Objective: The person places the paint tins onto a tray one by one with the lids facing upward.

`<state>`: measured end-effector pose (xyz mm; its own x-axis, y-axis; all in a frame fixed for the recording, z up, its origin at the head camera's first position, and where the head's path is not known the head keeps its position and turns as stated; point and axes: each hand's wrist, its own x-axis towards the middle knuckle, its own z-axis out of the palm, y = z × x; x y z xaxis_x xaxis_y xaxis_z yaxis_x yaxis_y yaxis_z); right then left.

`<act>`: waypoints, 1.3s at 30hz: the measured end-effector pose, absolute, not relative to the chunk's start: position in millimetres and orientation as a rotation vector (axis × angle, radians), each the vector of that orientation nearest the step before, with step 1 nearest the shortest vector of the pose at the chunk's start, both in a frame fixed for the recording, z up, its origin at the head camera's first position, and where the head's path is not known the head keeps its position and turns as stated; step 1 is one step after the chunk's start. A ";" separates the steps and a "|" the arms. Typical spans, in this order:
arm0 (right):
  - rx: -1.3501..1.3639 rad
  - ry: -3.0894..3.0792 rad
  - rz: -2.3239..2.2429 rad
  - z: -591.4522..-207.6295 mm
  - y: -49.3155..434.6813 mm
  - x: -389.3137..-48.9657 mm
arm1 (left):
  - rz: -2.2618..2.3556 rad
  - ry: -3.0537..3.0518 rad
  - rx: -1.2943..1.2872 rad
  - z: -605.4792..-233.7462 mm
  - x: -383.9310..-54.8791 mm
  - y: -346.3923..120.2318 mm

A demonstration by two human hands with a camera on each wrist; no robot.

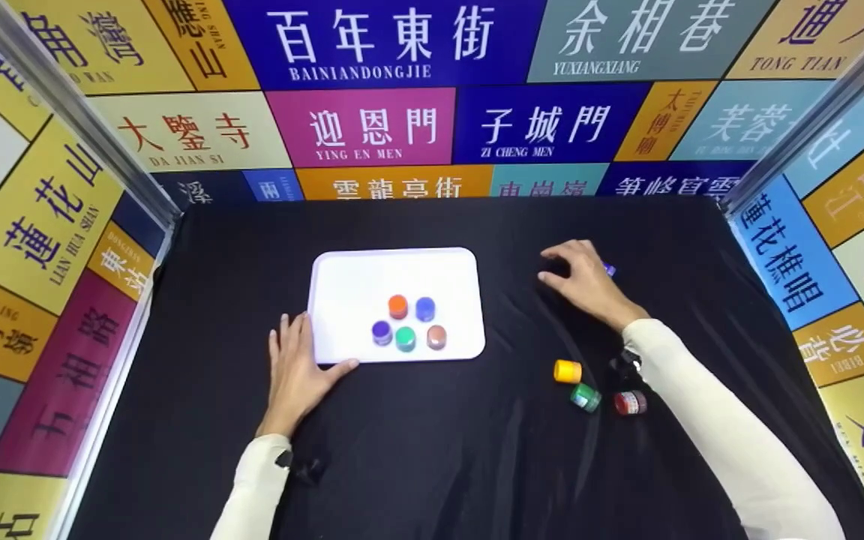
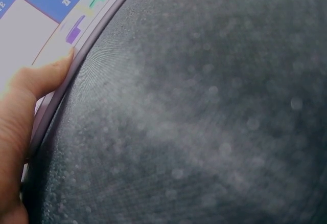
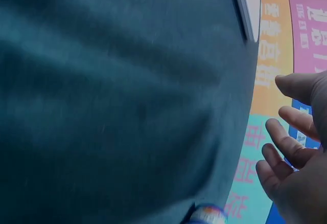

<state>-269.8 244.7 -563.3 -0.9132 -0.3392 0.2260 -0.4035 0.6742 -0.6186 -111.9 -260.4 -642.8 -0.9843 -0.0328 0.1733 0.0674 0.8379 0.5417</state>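
I see left hand [image 1: 301, 375] relaxed, touching white rectangular tray [image 1: 349, 281], centre-left of frame; right hand [image 1: 586, 279] released, right of centre, partly hidden blue-purple jar [image 1: 610, 269] just right of it.

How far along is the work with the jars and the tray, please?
Looks done: five jars already stand on the white tray.

In hand: the left hand touches the tray's edge; the right hand, apparently holding nothing, is near a partly hidden blue jar.

Probably left, if all belong on the tray: that jar, plus a yellow jar, a green jar and a red jar on the black cloth.
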 end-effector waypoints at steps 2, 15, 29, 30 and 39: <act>0.607 -2.777 1.052 -563.5 252.5 -271.0 | -0.846 -2.843 -0.027 -642.3 -112.2 -260.5; 0.370 -2.762 1.017 -574.5 296.9 -274.4 | -0.847 -2.855 -0.024 -642.7 -112.5 -260.3; 0.288 -2.770 1.021 -594.0 318.3 -264.2 | -0.864 -2.864 -0.019 -641.4 -112.1 -259.0; 0.283 -2.772 1.017 -595.6 319.6 -262.9 | -0.862 -2.866 -0.018 -641.4 -111.9 -259.0; 0.250 -2.773 1.022 -603.9 325.9 -256.8 | -0.855 -2.868 -0.011 -641.3 -111.9 -259.9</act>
